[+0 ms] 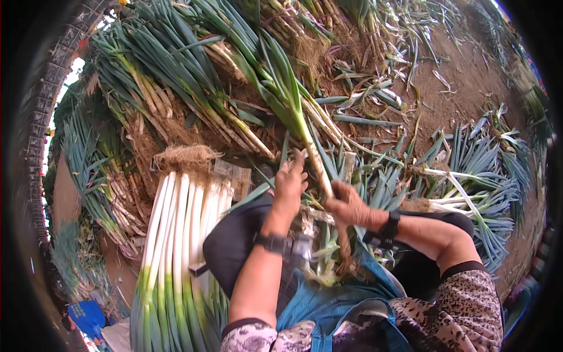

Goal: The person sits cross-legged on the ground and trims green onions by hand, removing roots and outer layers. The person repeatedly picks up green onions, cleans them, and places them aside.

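One large green onion [314, 156] slants across the middle, its green leaves pointing away from me and its dirty outer skin still on the stalk. My right hand [349, 203] grips the lower stalk, and brownish roots hang below the fist towards my lap. Just left of the stalk is my left hand [290, 182], its fingers partly curled and blurred. Whether it pinches a strip of leaf is unclear. By my left knee lies a row of clean white-stalked green onions [176, 220], roots facing away, beside a clear plastic-like block [233, 174].
Tied bundles of untrimmed green onions [149, 88] cover the ground ahead and to the left. Cleaned ones lie in a pile [470, 193] on the right. Stripped leaves [374, 97] litter the bare soil [466, 79]. A blue bag-like item [85, 314] sits at lower left.
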Available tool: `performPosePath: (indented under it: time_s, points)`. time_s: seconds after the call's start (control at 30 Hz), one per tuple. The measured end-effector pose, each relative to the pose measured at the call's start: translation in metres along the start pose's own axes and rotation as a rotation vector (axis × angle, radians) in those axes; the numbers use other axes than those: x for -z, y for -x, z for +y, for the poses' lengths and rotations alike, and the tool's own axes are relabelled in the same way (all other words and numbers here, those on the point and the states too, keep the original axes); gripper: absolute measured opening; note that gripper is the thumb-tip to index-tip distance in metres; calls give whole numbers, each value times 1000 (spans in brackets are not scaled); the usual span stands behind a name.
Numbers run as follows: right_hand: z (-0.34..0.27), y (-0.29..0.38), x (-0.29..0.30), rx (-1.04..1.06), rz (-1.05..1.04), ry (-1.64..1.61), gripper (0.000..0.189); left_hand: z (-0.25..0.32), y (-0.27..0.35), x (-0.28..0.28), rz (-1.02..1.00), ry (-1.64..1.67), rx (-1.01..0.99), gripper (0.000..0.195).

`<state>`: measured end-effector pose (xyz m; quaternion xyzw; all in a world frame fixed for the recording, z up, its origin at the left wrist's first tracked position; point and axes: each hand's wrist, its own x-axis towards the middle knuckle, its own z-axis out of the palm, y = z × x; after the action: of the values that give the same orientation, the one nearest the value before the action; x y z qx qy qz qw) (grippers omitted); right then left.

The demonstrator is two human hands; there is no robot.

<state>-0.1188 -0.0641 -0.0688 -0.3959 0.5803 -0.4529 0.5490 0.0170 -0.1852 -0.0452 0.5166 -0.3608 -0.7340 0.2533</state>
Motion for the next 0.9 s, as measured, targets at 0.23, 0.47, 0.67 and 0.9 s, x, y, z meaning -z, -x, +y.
performPosePath:
  time_s: [0.23,0.47,0.67,0.9]
  points:
    - [-6,128,-36,-101,-208,33,41,-43,-6,-3,-135,423,127,39]
    - [-38,20,28,-231,38,-448,70,-25,54,-38,-177,67,-96,30]
    - [-88,-42,42,-76,31,-862,30,-24,107,-33,-3,-538,-586,31]
    - [-156,-16,52,42,-10,-741,27,-21,139,13,-3,-694,-206,49]
